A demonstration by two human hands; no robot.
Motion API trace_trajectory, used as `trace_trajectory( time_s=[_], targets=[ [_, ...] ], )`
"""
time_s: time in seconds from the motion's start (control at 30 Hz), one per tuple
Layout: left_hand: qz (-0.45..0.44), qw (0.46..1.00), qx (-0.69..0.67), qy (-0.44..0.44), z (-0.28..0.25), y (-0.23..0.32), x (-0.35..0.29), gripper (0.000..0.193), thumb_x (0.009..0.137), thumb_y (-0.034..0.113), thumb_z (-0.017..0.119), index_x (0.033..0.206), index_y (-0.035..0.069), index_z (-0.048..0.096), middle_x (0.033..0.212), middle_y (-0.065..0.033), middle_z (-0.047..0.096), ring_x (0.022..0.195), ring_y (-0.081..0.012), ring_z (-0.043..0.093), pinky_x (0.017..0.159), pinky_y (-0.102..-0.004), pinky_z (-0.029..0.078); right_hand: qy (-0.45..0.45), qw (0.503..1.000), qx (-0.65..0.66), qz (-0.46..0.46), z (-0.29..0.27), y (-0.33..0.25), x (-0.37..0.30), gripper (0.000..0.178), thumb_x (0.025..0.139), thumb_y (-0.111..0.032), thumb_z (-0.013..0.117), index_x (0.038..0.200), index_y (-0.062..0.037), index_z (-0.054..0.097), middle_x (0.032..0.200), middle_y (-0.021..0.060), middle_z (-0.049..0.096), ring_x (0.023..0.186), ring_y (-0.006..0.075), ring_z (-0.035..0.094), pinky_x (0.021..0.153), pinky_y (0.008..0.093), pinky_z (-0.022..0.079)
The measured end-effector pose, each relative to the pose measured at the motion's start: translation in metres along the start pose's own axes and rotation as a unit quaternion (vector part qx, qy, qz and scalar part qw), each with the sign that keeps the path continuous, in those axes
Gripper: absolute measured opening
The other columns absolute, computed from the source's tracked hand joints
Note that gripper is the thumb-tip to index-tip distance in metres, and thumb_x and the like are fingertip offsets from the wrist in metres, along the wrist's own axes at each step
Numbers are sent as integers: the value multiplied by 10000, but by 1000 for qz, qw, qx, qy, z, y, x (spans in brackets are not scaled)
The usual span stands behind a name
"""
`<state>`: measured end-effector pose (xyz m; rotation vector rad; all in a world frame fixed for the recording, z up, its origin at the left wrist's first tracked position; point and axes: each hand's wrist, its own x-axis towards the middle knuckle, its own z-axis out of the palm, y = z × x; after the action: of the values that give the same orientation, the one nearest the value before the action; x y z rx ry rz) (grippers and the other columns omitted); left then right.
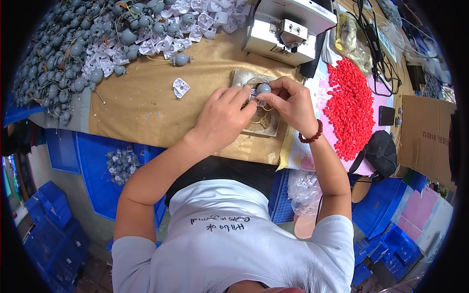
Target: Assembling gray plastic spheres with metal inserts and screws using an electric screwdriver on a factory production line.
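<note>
My right hand (294, 103), wearing a dark red beaded bracelet, pinches a small grey ball-shaped part (264, 88) between thumb and fingers. Beside it, the closed fingers of my left hand (225, 111) hold a small white plastic piece (253, 94), mostly hidden by the fingertips. Both hands meet above a metal fixture plate (240, 77) with round recesses, lying on the brown-covered table (146, 112). A loose white plastic housing with holes (181, 88) lies on the table to the left.
Grey ball parts with wires (73, 51) and white housings (105, 56) heap up at the far left. A white-and-silver machine (283, 36) stands beyond the plate. Small red pieces (349, 110) pile up on the right, near a black cap (382, 154). Blue bins (95, 183) sit below the table edge.
</note>
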<state>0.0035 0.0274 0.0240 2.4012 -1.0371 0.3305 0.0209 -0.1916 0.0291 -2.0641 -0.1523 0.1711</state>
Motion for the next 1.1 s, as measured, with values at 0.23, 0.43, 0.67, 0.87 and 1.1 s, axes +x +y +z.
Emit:
trace_trajectory(
  time_s=[0.23,0.43,0.67,0.87,1.1],
  targets=[
    [-64,996,-61,4,-3,2,15,314,757,76,744,1056,59,648,1063,-104,628,1024,-303,608,863,-425,486,56,991,-124,-16,11,-10,-4,401,807,-257,840,1050,-14,634,763,104,676,658,255,666,599,350,528],
    [-113,993,-38,-15,-2,6,29,369,763,109,756,1106,81,623,1011,-82,601,991,-288,586,837,-420,476,37,998,5,-42,5,-2,-2,371,878,-193,785,1166,-22,627,799,56,682,667,144,636,609,290,508],
    [-105,994,-19,-13,2,8,32,344,757,113,757,1082,89,646,970,-70,596,970,-279,582,812,-408,471,325,928,-154,-96,-82,50,70,394,949,-180,662,1268,39,591,1043,177,713,911,230,693,758,349,550],
    [-107,994,-35,6,3,7,30,348,761,115,753,1092,80,650,962,-78,592,965,-280,579,813,-412,470,274,961,6,46,-80,43,91,569,900,-200,721,1345,84,509,1022,206,721,858,221,709,773,331,561],
    [-109,993,-51,11,3,7,29,357,754,114,755,1093,69,654,955,-89,589,968,-301,574,830,-433,472,356,865,133,-328,-77,-45,57,695,857,70,717,1419,6,311,982,114,659,837,182,659,801,324,556]
  ],
)
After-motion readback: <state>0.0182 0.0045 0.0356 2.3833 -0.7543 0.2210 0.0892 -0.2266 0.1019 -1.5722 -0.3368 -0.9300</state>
